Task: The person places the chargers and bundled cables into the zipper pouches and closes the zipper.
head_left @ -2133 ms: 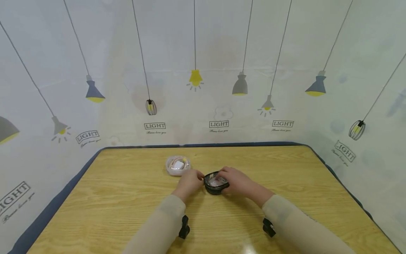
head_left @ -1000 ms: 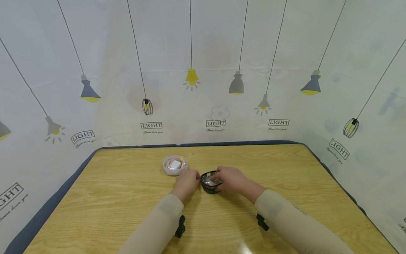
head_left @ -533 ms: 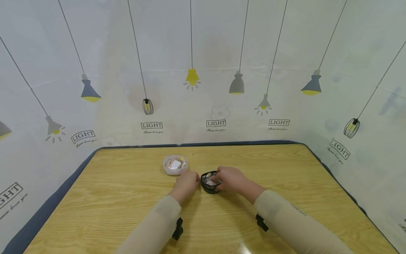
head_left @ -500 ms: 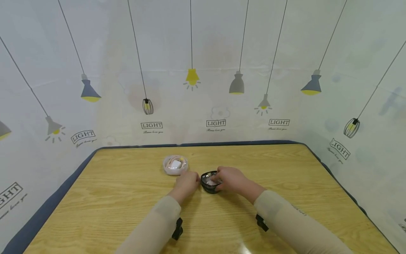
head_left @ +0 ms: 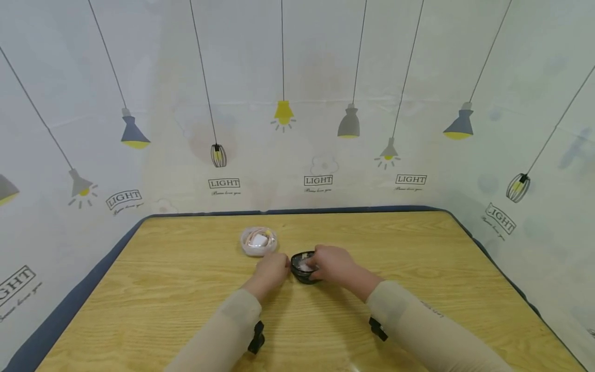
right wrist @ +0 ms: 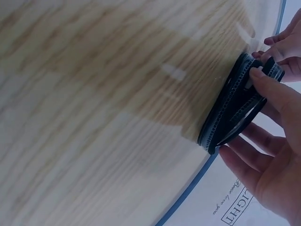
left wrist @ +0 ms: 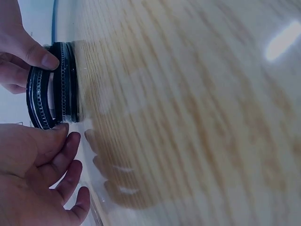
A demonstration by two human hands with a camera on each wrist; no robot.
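Observation:
A small round black zip case (head_left: 301, 276) with a clear top sits on the wooden table, pale contents dimly visible through that top. My right hand (head_left: 333, 264) grips it from the right, thumb on its side and fingers at the far side in the right wrist view. At its left edge my left hand (head_left: 271, 271) pinches with thumb and forefinger; its other fingers curl loosely. Both wrist views show the case's side (left wrist: 41, 106), where two rows of zip teeth stand apart, and in the right wrist view they draw together toward one end (right wrist: 210, 136). The zip pull is hidden.
Behind my left hand stands a clear round plastic container (head_left: 248, 251) holding a pinkish cable and a white plug (head_left: 259, 241). The wooden table (head_left: 418, 248) ends in a dark blue edge against a wall covering (head_left: 325, 62) printed with lamps.
The case and both hands have shifted slightly left. My right hand now covers more of the case's right side. The plastic container has stayed put.

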